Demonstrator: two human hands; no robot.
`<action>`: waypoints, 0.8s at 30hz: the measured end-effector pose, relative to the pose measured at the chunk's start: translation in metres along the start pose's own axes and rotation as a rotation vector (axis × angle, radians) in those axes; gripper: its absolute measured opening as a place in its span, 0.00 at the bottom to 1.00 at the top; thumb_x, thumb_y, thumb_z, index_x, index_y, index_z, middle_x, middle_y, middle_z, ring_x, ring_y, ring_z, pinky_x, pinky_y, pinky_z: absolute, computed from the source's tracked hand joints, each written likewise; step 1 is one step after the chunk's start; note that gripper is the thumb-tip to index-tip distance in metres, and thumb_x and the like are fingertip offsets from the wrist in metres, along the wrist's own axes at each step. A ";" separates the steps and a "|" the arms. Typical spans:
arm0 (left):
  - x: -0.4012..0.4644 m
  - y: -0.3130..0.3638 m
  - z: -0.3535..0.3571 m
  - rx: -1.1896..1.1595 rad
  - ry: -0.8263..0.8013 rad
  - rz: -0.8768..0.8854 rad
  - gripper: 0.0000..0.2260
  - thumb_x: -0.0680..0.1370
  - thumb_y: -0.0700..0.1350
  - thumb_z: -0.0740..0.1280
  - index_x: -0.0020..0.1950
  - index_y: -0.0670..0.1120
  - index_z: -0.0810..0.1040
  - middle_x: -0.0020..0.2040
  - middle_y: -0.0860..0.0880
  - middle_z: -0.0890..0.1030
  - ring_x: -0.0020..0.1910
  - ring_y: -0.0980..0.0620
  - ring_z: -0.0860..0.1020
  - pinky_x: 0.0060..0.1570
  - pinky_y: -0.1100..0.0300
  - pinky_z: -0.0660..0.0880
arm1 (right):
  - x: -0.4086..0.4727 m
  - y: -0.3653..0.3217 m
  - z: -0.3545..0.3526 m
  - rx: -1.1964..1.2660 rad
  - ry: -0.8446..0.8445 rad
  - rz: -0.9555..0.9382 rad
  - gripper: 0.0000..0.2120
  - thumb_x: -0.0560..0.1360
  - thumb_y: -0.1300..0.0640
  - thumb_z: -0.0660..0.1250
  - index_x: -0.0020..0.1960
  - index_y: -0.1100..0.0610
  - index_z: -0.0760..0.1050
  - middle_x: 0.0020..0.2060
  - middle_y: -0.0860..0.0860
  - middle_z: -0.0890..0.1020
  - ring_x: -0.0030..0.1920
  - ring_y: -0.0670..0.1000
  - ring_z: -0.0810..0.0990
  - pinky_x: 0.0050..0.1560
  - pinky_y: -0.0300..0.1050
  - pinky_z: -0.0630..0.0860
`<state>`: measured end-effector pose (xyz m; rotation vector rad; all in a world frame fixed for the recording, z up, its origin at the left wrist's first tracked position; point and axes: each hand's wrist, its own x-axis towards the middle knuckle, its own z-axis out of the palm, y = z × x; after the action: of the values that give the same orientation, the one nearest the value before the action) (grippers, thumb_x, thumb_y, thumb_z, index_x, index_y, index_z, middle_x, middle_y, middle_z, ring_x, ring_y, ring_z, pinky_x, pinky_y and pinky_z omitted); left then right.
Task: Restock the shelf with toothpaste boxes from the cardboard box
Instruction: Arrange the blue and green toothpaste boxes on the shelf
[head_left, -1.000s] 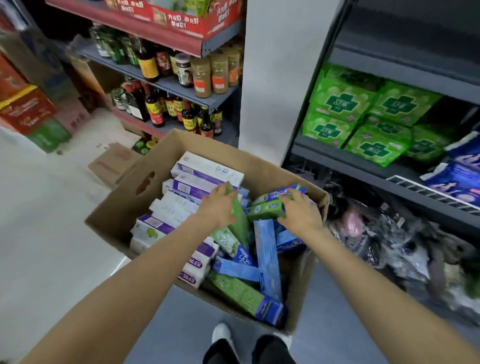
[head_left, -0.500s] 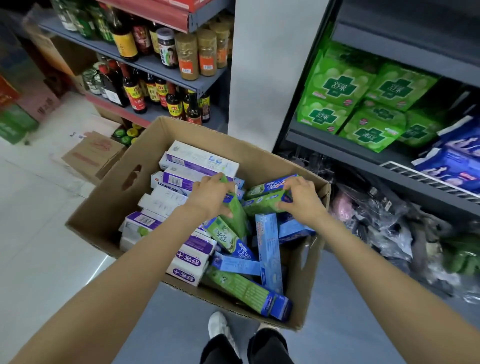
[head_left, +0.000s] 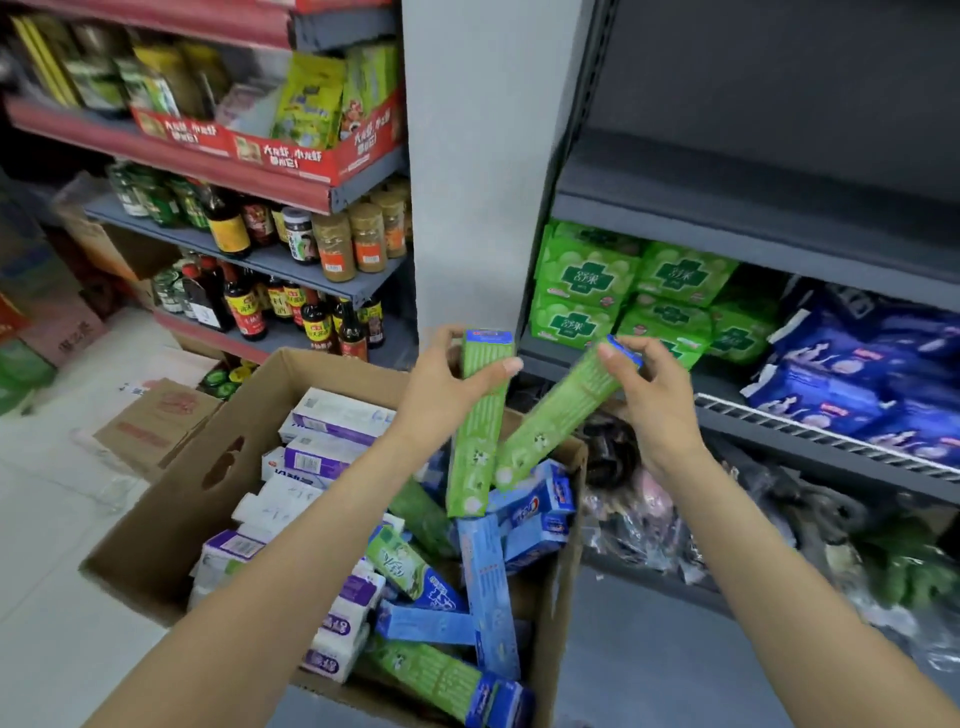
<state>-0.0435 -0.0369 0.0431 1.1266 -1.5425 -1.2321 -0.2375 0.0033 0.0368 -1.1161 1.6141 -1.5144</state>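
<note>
An open cardboard box (head_left: 171, 499) stands on the floor below me, filled with several toothpaste boxes in white-purple, blue and green. My left hand (head_left: 447, 384) grips a long green toothpaste box (head_left: 475, 447) near its blue top end, held upright above the carton. My right hand (head_left: 652, 395) holds a second green toothpaste box (head_left: 558, 421), tilted with its top to the right. The lower ends of both boxes nearly meet over the carton. The dark grey shelf (head_left: 753, 223) rises to the right, with an empty level at the top.
Green packs (head_left: 592, 280) and blue packs (head_left: 852, 384) fill the middle level of the grey shelf; bagged goods (head_left: 675, 514) lie at the bottom. Sauce bottles and jars (head_left: 291, 306) line the left shelving. A flat carton (head_left: 156, 421) lies on the floor.
Both hands have risen out of the carton, each lifting a green toothpaste box clear of the pile. The camera has tilted upward toward the shelves.
</note>
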 end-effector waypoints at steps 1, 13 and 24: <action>0.005 0.010 0.013 -0.006 -0.027 0.002 0.09 0.73 0.45 0.72 0.50 0.48 0.74 0.40 0.57 0.79 0.35 0.70 0.76 0.40 0.72 0.73 | 0.005 -0.008 -0.013 0.059 0.032 0.018 0.04 0.73 0.49 0.69 0.40 0.45 0.77 0.42 0.51 0.78 0.44 0.53 0.77 0.51 0.62 0.76; 0.072 0.150 0.230 0.202 -0.160 0.033 0.20 0.65 0.57 0.77 0.51 0.49 0.80 0.44 0.53 0.83 0.42 0.55 0.81 0.47 0.57 0.78 | 0.069 -0.101 -0.237 -0.011 0.056 -0.344 0.03 0.78 0.56 0.63 0.47 0.51 0.69 0.41 0.52 0.75 0.37 0.44 0.78 0.31 0.50 0.80; 0.139 0.202 0.383 -0.395 -0.380 -0.368 0.16 0.71 0.54 0.72 0.51 0.44 0.82 0.36 0.44 0.83 0.30 0.48 0.81 0.33 0.58 0.79 | 0.132 -0.079 -0.362 -0.766 -0.215 -0.943 0.17 0.74 0.57 0.55 0.62 0.48 0.63 0.63 0.46 0.64 0.64 0.46 0.64 0.64 0.20 0.52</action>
<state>-0.4734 -0.0614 0.1901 0.9733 -1.2977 -1.9944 -0.6050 0.0441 0.1711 -2.6342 1.6200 -1.1634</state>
